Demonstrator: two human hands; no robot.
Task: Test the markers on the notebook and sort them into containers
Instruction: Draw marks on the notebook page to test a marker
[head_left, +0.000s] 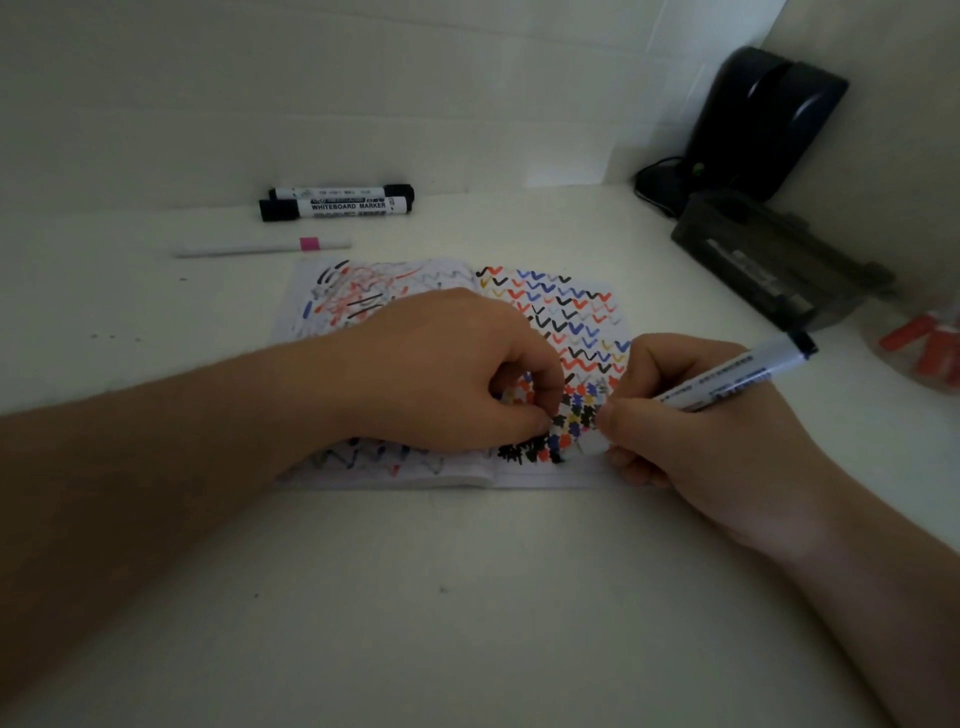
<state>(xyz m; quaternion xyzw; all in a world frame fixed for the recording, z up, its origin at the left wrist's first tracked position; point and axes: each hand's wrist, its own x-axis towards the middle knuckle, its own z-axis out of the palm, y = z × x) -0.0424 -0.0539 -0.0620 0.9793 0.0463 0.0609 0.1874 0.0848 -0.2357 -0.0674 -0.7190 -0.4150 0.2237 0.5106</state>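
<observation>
While the left hand (452, 374) presses curled fingers on the open notebook (447, 364) mid-desk, the right hand (691, 431) has a tight grip on 1 whiteboard marker (737, 379); 2 black whiteboard markers (337, 202) and 1 pink-banded pen (262, 249) lie near the desk's (467, 597) far edge.

My right hand (691, 415) grips a white marker (737, 382) with its tip on the open notebook (519, 364), my left hand (447, 374) rests curled on the scribbled pages, and two whiteboard markers (337, 203) lie near the table's (467, 597) far edge.
</observation>
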